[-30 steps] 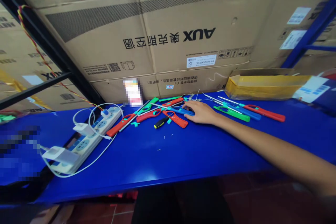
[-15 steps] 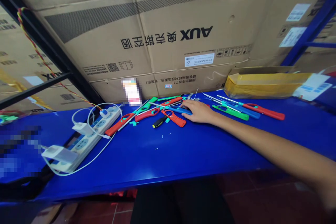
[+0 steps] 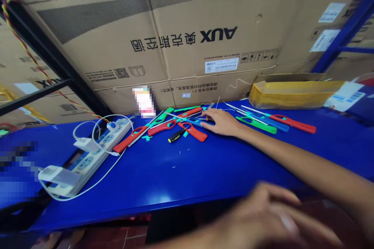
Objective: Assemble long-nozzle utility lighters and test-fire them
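Observation:
My right hand (image 3: 222, 121) reaches in from the right, low over a pile of long-nosed gas lighters. Its thumb and fingers are closed about the handle of a blue lighter (image 3: 196, 121), partly hidden by the hand. My left hand (image 3: 271, 214) is in the foreground before the table edge, blurred, fingers stretched out to the right, no object visible in it. Left of my right hand lie red lighters (image 3: 162, 127), a green lighter (image 3: 166, 114), an open red lighter shell (image 3: 197, 132) and a black-and-yellow screwdriver (image 3: 177, 135).
Green (image 3: 260, 125), blue (image 3: 279, 123) and red (image 3: 293, 123) lighters lie right of my hand. A yellow-taped box (image 3: 292, 95) stands behind them. A power strip (image 3: 97, 155) with chargers and cables sits left. A lit phone (image 3: 144, 102) leans against the large carton (image 3: 181, 11).
My left hand has come into view at the bottom, moving and blurred. My right hand has shifted slightly left over the blue lighter's handle. The camera view has turned a little.

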{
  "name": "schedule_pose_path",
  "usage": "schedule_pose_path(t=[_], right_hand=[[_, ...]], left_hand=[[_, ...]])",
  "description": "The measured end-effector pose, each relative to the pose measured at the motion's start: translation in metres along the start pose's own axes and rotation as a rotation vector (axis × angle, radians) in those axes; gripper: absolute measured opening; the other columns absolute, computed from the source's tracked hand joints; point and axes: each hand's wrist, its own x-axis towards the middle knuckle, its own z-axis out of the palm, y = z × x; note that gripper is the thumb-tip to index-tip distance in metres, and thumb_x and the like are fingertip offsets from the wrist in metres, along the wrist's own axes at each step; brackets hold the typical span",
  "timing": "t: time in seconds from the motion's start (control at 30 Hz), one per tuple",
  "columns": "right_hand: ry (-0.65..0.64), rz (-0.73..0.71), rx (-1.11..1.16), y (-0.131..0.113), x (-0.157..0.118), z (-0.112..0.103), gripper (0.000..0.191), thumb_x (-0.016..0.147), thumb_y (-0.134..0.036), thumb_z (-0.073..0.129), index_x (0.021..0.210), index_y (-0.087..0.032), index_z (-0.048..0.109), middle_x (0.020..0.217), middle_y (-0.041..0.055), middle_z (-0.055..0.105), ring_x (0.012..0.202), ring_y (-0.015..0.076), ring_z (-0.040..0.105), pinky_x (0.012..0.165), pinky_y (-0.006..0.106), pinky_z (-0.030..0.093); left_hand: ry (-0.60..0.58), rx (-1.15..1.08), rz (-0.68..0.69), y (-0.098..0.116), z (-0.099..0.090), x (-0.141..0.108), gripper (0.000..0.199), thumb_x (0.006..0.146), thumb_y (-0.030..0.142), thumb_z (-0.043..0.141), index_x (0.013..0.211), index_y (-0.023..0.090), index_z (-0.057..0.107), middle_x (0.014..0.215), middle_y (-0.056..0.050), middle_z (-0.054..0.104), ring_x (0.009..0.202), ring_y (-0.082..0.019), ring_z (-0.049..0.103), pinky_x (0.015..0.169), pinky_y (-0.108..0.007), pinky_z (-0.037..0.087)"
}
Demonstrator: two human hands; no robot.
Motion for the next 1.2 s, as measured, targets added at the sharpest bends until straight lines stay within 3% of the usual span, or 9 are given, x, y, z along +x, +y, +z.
schedule_pose_path(t=[0.1,0.2,0.3,0.37,0.47,0.57,0.8,1.07,1.2], right_hand=[[0.096,-0.004,-0.036,0.012,0.003,-0.005,0.027,0.105,-0.037,0.053,0.118,-0.022,0.073,0.116,0.0121,0.076,0.112,0.0302,0.069,0.1,0.046,0.054],[0.127,-0.017,-0.127,0.032,0.009,-0.007,0.033,0.106,-0.025,0.045,0.12,-0.018,0.074,0.116,0.0149,0.075,0.115,0.0317,0.066,0.107,0.049,0.051],[0.124,-0.003,-0.141,0.052,0.015,-0.003,0.043,0.1,-0.013,0.044,0.131,-0.017,0.073,0.126,0.0152,0.075,0.121,0.0318,0.064,0.109,0.05,0.05],[0.088,-0.005,-0.129,0.062,0.018,0.002,0.048,0.099,-0.011,0.043,0.137,-0.016,0.071,0.132,0.016,0.074,0.123,0.0329,0.064,0.108,0.052,0.051],[0.048,-0.023,-0.143,0.072,0.019,0.012,0.044,0.103,-0.019,0.044,0.137,-0.017,0.072,0.133,0.0158,0.074,0.124,0.0345,0.065,0.112,0.056,0.049],[0.042,-0.047,-0.152,0.076,0.017,0.017,0.045,0.102,-0.017,0.045,0.138,-0.02,0.071,0.135,0.0133,0.073,0.126,0.0329,0.064,0.114,0.054,0.048],[0.028,0.023,-0.217,0.073,0.014,0.013,0.04,0.102,-0.019,0.045,0.124,-0.016,0.078,0.114,0.0176,0.065,0.108,0.0333,0.063,0.103,0.051,0.054],[0.055,0.099,-0.177,0.075,0.014,0.01,0.023,0.1,-0.022,0.055,0.113,-0.019,0.073,0.113,0.0152,0.07,0.112,0.034,0.062,0.103,0.051,0.053],[0.047,0.121,-0.14,0.073,0.014,0.009,0.025,0.101,-0.022,0.055,0.119,-0.018,0.072,0.12,0.0163,0.074,0.118,0.0346,0.062,0.104,0.052,0.051]], left_hand=[[0.217,-0.041,0.07,0.034,-0.083,0.01,0.058,0.098,0.065,0.044,0.139,0.024,0.053,0.129,-0.019,0.073,0.117,-0.034,0.074,0.102,-0.059,0.057],[0.532,0.352,0.225,0.056,-0.174,0.01,0.034,0.099,0.043,0.058,0.124,0.02,0.059,0.106,-0.011,0.075,0.098,-0.025,0.074,0.092,-0.043,0.06],[0.744,0.872,0.224,0.046,-0.241,0.001,0.018,0.097,0.026,0.058,0.113,0.019,0.061,0.102,-0.008,0.075,0.098,-0.022,0.071,0.095,-0.042,0.058],[0.725,1.17,0.162,0.03,-0.264,-0.007,0.021,0.095,0.017,0.054,0.114,0.019,0.063,0.11,-0.009,0.075,0.105,-0.024,0.07,0.1,-0.045,0.056],[0.397,1.469,0.077,0.011,-0.268,-0.012,0.027,0.094,0.01,0.054,0.115,0.019,0.068,0.129,-0.011,0.071,0.126,-0.028,0.063,0.113,-0.049,0.05],[0.273,1.558,0.027,0.006,-0.26,-0.01,0.031,0.1,0.012,0.053,0.125,0.02,0.068,0.134,-0.011,0.071,0.126,-0.029,0.063,0.113,-0.049,0.049],[0.321,1.596,-0.017,0.003,-0.259,-0.006,0.028,0.102,0.018,0.057,0.127,0.02,0.069,0.13,-0.013,0.071,0.122,-0.031,0.063,0.107,-0.051,0.049],[0.361,1.571,-0.028,-0.002,-0.261,-0.006,0.027,0.101,0.018,0.056,0.125,0.02,0.069,0.126,-0.012,0.072,0.12,-0.032,0.064,0.105,-0.05,0.05],[0.366,1.565,-0.026,0.0,-0.26,-0.006,0.027,0.101,0.019,0.056,0.124,0.019,0.069,0.125,-0.013,0.073,0.118,-0.032,0.065,0.103,-0.05,0.051]])
